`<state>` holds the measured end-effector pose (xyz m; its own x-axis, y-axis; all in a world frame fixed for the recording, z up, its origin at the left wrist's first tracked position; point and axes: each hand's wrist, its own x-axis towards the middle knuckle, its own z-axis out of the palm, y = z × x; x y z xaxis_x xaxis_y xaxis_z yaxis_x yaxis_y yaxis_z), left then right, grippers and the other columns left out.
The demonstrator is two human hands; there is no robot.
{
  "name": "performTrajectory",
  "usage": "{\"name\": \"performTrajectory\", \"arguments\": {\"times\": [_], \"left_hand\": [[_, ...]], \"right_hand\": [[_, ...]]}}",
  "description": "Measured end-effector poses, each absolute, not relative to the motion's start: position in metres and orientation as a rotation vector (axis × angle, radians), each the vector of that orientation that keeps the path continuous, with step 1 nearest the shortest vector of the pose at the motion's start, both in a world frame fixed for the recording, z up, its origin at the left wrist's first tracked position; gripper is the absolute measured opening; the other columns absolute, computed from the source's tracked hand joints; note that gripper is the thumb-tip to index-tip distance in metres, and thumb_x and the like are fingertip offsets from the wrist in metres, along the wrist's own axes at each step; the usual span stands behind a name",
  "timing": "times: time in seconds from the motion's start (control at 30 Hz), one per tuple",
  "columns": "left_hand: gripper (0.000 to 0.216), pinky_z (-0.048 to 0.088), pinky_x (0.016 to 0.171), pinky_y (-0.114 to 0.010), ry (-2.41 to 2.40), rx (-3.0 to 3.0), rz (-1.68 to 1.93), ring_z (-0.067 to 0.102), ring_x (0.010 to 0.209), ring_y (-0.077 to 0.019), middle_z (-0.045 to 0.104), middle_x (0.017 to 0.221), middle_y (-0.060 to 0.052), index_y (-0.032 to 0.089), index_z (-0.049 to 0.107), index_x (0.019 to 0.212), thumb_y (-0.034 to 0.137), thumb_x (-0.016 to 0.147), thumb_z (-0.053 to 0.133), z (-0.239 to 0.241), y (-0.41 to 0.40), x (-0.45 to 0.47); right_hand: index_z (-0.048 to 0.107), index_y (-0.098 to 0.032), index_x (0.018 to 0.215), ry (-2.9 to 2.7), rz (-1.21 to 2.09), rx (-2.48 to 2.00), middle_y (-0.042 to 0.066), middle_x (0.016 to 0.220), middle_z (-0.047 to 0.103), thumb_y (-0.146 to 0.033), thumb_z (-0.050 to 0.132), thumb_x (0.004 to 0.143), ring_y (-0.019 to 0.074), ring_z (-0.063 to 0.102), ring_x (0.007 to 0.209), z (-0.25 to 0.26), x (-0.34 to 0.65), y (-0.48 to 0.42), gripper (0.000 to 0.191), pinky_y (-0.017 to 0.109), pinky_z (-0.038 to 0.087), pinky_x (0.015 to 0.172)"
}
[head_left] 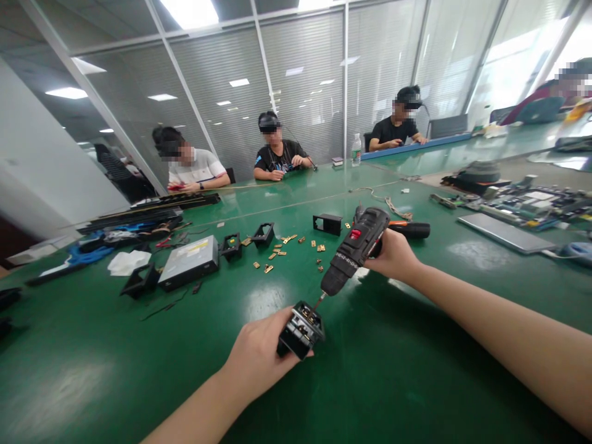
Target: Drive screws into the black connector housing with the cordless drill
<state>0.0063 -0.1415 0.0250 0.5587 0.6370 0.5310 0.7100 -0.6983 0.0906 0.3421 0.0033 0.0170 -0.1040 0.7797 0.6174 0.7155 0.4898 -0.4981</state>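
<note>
My left hand [259, 354] is closed around a small black socket-like part [301, 330] with metal contacts, held on the green table [139, 370]. My right hand [393, 254] grips a black cordless drill [355, 246] with a red switch. Its bit points down-left and its tip touches the top of the black part. Several small brass pieces [277, 250] lie scattered beyond the part.
Black plastic housings [327, 223] and a grey optical drive [189, 262] lie on the left, with a white cloth [126, 261] and cables. A black and orange screwdriver [409, 229] lies behind the drill. Circuit boards [522, 203] sit at right. Three people sit at the far side.
</note>
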Motion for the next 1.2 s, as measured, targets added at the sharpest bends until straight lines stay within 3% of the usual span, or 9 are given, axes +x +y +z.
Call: {"name": "performTrajectory", "arguments": {"times": [0.43,0.87,1.2], "left_hand": [[0.054,0.064,0.078,-0.036,-1.151,-2.709,-0.822,0.078,0.082,-0.0246,0.078,0.101,-0.01,0.016,0.053,0.129,0.042,0.088,0.075,0.0246,-0.1411,0.0064],[0.055,0.064,0.075,-0.034,-1.142,-2.703,-0.797,0.079,0.088,-0.0253,0.078,0.108,-0.011,0.018,0.051,0.132,0.039,0.087,0.075,0.022,-0.1402,0.0045],[0.047,0.064,0.065,-0.032,-1.106,-2.65,-0.87,0.079,0.076,-0.0249,0.08,0.099,-0.007,0.022,0.055,0.127,0.042,0.088,0.072,0.0226,-0.1356,0.0041]], "right_hand": [[0.06,-0.019,0.083,-1.878,0.116,-1.271,0.008,0.079,0.068,-0.044,0.076,0.061,0.0273,0.065,0.07,0.0187,0.3428,0.0062,0.037,0.037,0.048,0.064],[0.06,-0.02,0.083,-1.846,0.098,-1.232,0.007,0.082,0.072,-0.042,0.077,0.061,0.0269,0.067,0.073,0.0171,0.343,0.0047,0.035,0.037,0.05,0.069],[0.061,-0.021,0.09,-1.833,0.091,-1.201,0.008,0.088,0.073,-0.043,0.081,0.06,0.0296,0.07,0.081,0.0196,0.3397,0.0043,0.042,0.04,0.055,0.075]]}}
